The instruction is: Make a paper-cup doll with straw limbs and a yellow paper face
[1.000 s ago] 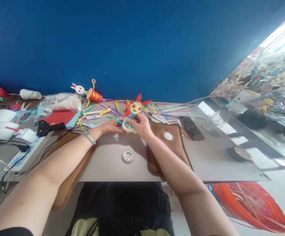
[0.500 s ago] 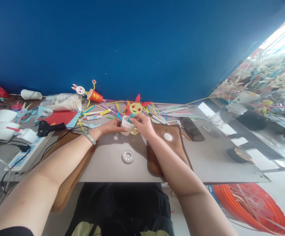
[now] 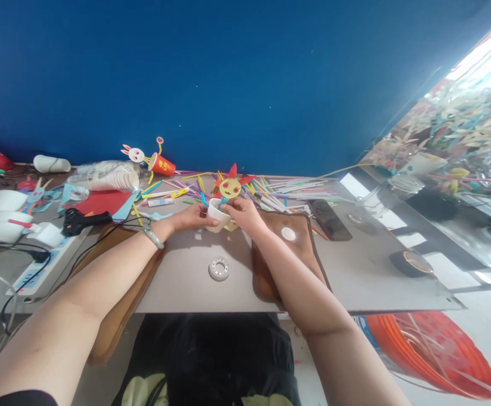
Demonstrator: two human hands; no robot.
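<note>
A white paper cup [image 3: 218, 216] is held upright between my two hands above the table. My left hand [image 3: 191, 217] grips its left side, thumb across the front. At its right rim, my right hand [image 3: 245, 214] is closed with thumb and fingers at the cup and the blue strips; which of these it pinches I cannot make out. Blue pipe cleaners [image 3: 224, 200] rise out of the cup. Over them stands a yellow paper face [image 3: 230, 188] with red pointed pieces. A roll of white tape [image 3: 219, 269] lies on the table in front of the cup.
Many coloured pipe cleaners [image 3: 287, 187] lie along the wall. At left are a glue gun [image 3: 85, 221], a power strip [image 3: 42, 270], stacked paper cups [image 3: 116, 179] and a rabbit figure in a red cup [image 3: 163, 165]. A phone [image 3: 330, 220] lies right; an orange bucket [image 3: 435, 349] stands below.
The paper face on the blue strips has shifted slightly left and down, with the cup and my hands. The whole view has drifted a little; the grip looks the same.
</note>
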